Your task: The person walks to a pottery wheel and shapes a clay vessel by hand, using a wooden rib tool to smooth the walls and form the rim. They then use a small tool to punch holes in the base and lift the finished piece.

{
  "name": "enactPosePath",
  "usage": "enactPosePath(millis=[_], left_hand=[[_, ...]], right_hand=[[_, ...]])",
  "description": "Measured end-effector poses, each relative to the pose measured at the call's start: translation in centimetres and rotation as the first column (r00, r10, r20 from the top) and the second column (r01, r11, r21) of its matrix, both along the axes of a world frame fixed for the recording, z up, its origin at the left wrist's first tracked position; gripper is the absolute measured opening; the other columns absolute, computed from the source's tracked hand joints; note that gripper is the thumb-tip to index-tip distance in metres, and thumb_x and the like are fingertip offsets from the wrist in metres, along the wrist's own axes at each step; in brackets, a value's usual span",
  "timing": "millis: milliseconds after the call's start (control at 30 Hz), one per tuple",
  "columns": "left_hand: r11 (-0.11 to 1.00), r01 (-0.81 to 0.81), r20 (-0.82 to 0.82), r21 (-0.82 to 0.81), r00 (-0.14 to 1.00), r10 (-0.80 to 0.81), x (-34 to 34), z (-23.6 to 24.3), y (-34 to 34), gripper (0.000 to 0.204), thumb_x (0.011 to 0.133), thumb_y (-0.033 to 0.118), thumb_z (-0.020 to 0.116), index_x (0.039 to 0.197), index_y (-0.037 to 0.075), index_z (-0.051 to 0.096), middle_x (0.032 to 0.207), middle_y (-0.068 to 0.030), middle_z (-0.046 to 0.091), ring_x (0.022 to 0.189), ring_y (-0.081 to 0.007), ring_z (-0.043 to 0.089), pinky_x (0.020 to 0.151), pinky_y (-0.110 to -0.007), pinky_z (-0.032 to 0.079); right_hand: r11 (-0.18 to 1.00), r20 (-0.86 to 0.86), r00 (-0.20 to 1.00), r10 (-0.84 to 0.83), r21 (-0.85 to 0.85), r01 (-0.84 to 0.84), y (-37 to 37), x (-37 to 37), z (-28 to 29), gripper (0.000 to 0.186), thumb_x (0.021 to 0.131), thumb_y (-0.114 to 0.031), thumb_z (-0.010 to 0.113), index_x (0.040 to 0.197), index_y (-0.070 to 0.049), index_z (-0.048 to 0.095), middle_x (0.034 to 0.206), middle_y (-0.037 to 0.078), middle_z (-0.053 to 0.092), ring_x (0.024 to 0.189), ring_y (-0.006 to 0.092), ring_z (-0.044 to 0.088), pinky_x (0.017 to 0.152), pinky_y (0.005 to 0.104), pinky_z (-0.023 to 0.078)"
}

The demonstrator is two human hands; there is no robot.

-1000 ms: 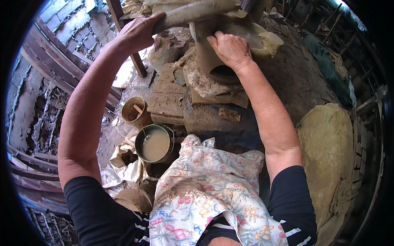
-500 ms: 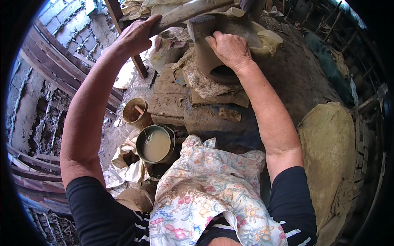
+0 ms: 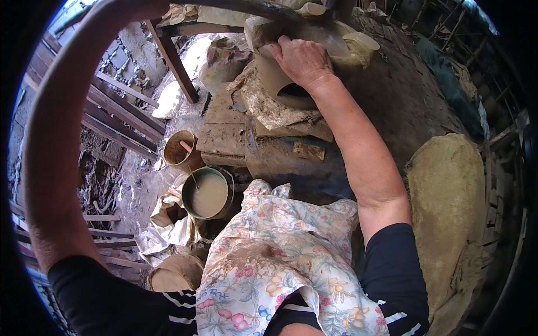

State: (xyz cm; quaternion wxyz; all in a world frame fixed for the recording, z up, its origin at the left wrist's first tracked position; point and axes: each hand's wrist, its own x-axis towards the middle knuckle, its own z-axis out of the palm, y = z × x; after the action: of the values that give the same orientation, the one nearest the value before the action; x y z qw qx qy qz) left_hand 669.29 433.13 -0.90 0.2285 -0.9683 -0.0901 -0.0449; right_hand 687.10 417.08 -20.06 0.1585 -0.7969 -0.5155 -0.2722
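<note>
A grey-brown unfired clay vessel (image 3: 270, 73), shaped like a stove with raised lugs on its rim and an arched opening low in its wall, sits on a crumpled, clay-caked sack (image 3: 260, 103). My right hand (image 3: 305, 61) grips its wall beside the near-left lug, fingers curled. Raised at the top edge, my left hand (image 3: 158, 5) is mostly cut off by the picture's rim. From it a long wooden paddle (image 3: 241, 7) reaches right, its far end by the near-left lug. Pale wrapping covers the lug on the right (image 3: 361, 47).
Left of my knees stand a bucket of cloudy water (image 3: 210, 195) and a smaller tub (image 3: 180, 148) with a stick-like tool inside. A floral cloth (image 3: 274, 241) covers my lap. A yellowish sack (image 3: 445, 207) lies to the right; wooden slats (image 3: 120, 129) stand at left.
My left arm has swung up and outward, taking its hand to the top edge along with the paddle. My right hand stays on the clay vessel, slightly further left and up in view.
</note>
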Motion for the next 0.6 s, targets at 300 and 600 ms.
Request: enactPosePath(millis=[300,600], left_hand=[[0.963,-0.167,-0.072,0.209,0.980,0.186,1.3,2.2,-5.7,0.029,0.078,0.013,0.058,0.107,0.012,0.060,0.093,-0.0108,0.064,0.088,-0.0270,0.062,0.074,-0.039,0.048],[0.956,-0.205,-0.073,0.209,0.972,0.224,2.3,2.4,-5.8,0.031,0.077,0.011,0.058,0.108,0.013,0.060,0.095,-0.0099,0.064,0.090,-0.0261,0.061,0.075,-0.039,0.049]], right_hand=[[0.999,0.008,1.000,-0.023,-0.035,0.023,0.0,-0.1,0.1,0.034,0.093,-0.039,0.043,0.087,-0.009,0.059,0.073,0.013,0.066,0.069,0.0297,0.066,0.061,0.0422,0.054],[1.000,-0.006,1.000,-0.023,0.007,0.023,-0.1,0.0,-0.1,0.033,0.093,-0.039,0.043,0.086,-0.010,0.058,0.073,0.013,0.066,0.071,0.0309,0.067,0.061,0.0432,0.054]])
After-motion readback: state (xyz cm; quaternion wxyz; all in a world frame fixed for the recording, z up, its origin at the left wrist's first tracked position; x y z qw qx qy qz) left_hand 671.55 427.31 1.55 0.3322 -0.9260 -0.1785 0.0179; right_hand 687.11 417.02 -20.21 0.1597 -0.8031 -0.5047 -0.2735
